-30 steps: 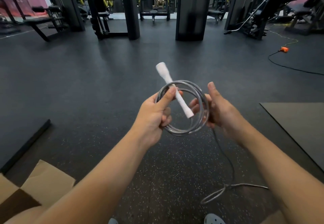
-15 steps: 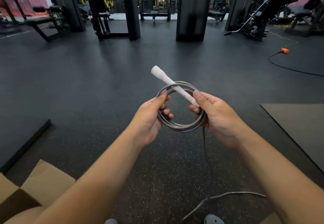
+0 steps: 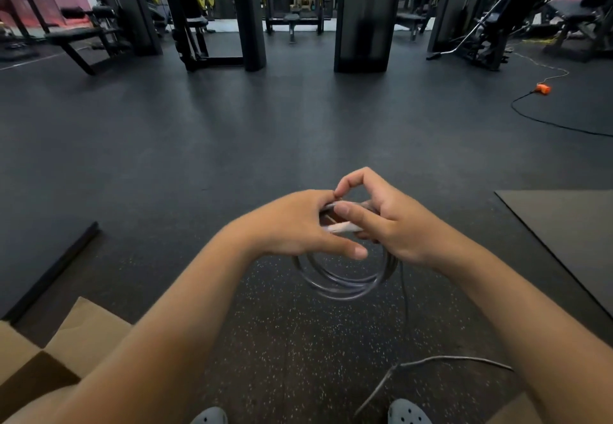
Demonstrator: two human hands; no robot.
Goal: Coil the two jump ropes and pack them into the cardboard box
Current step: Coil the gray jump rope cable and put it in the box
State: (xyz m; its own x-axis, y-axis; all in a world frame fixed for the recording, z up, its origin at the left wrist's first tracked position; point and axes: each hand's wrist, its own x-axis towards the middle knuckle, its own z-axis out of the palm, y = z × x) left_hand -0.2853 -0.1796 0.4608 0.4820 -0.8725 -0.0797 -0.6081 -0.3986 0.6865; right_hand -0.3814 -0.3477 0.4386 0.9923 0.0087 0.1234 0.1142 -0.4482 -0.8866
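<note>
A grey jump rope coil (image 3: 345, 286) hangs below my two hands at the centre of the head view. My left hand (image 3: 292, 227) holds the top of the coil, thumb stretched out to the right. My right hand (image 3: 388, 221) grips the coil and the white handle (image 3: 338, 227), which lies level between the hands and is mostly hidden. A loose rope tail (image 3: 441, 359) drops from the coil and trails on the floor by my feet. The open cardboard box (image 3: 66, 334) sits at the lower left, its flaps up.
Dark speckled rubber floor spreads ahead. A grey mat (image 3: 570, 234) lies at the right. A black cable with an orange plug (image 3: 543, 88) runs at the far right. Gym machines and benches line the back. My grey shoes (image 3: 408, 412) show at the bottom edge.
Both hands dropped lower and tipped the coil so it hangs down. The white handle swung from pointing up and left to lying level between the hands, now mostly covered.
</note>
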